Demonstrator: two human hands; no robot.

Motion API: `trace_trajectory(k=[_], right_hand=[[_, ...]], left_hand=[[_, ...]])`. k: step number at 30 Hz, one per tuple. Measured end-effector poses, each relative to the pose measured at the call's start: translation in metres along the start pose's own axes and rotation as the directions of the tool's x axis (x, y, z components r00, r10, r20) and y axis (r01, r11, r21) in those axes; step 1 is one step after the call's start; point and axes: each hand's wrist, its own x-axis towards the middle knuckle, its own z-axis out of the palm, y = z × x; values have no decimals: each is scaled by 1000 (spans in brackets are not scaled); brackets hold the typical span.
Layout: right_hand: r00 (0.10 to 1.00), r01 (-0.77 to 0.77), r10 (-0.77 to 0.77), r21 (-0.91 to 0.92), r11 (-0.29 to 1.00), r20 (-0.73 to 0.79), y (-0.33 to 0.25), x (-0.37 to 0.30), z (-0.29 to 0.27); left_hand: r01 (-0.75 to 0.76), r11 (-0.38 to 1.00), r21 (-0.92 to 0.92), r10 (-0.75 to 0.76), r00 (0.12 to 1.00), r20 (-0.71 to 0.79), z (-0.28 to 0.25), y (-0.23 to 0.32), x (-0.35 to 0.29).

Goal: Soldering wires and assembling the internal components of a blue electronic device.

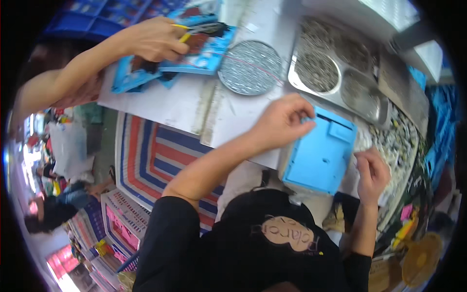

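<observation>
A flat light-blue plastic casing (318,153), with a dark slot along its far edge and small holes in its face, sits at the table's near edge in front of me. My left hand (288,119) is at its far left corner, thumb and forefinger pinched together; anything between them is too small to make out. Just off the casing's right side is my right hand (373,175), its fingers curled toward the thumb, and what they hold, if anything, is hidden.
Beyond the casing lie a round dish of silvery pieces (250,67) and a metal compartment tray (335,87) of small parts. At far left, a co-worker's hand (158,39) holds yellow-handled pliers (187,33) over blue casings (206,53). Small pale parts (394,141) are heaped at right.
</observation>
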Motion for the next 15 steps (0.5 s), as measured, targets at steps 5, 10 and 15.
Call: trace_trajectory(k=[5,10,15], right_hand=[[993,117,-118,-63,991,0,0,-2,-6],[998,56,-56,-84,995,-4,9,-13,-21],[998,32,-36,-61,998,-60,-5,-7,-14]], left_hand=[[-56,996,71,61,996,-66,-11,13,-6],[-148,846,512,280,941,-191,-59,27,-15],[163,551,818,55,972,-230,-79,10,-3]])
